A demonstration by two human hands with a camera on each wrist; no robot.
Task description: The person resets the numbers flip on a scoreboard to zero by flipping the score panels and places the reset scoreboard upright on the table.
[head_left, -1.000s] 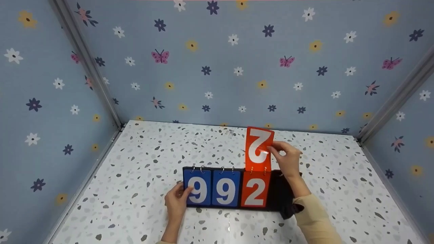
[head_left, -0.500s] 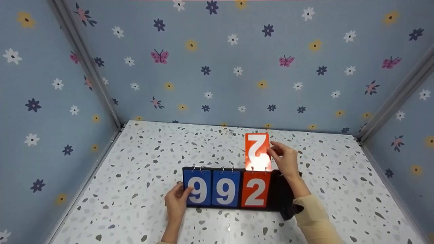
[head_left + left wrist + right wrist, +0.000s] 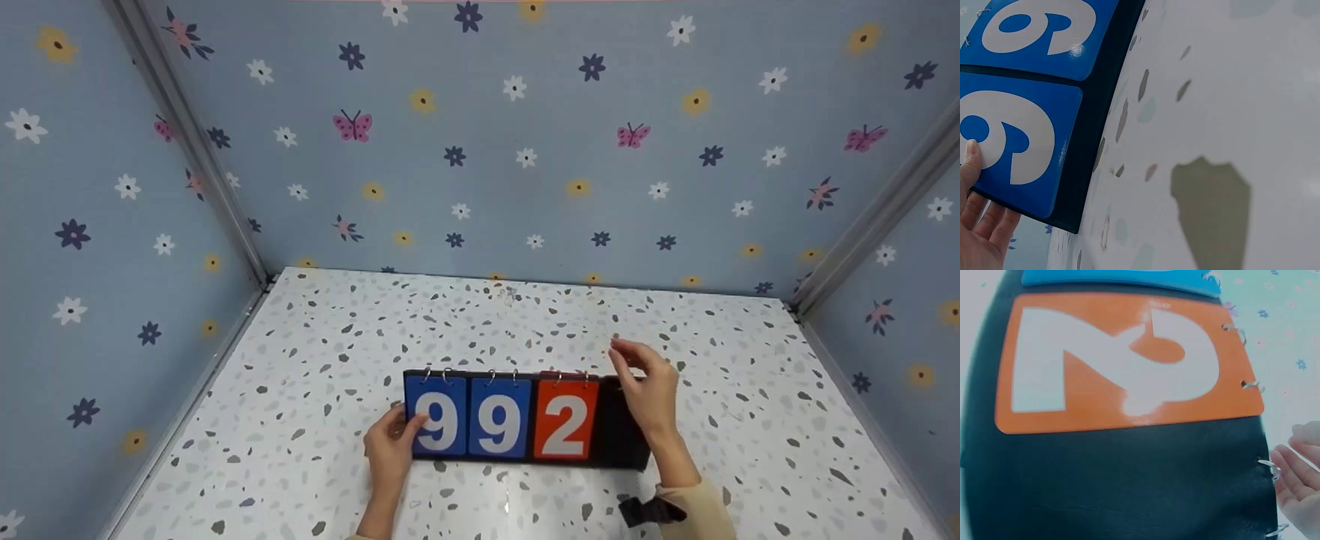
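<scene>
A black flip scoreboard [image 3: 619,427] stands on the speckled table, showing two blue cards with 9 [image 3: 499,416] and a red card with 2 [image 3: 565,418]. Its rightmost slot is bare black, with metal rings [image 3: 1268,464] at the top edge. My left hand [image 3: 390,446] grips the board's left end, thumb on the front of the outer blue card [image 3: 1033,194] and fingers behind. By the top right corner, my right hand [image 3: 651,386] holds nothing; its fingers are loosely bent, thumb and fingertips apart, close to the rings in the right wrist view.
Blue panels with flowers and butterflies [image 3: 525,157] enclose the white speckled table [image 3: 360,322] at the back and both sides. Metal posts [image 3: 191,135] stand in the corners. A black strap [image 3: 652,511] is on the right wrist.
The raised red 2 card has swung back and down behind the board, out of sight in the head view. My right hand has come away from it, moving down and right. My left hand stays put.
</scene>
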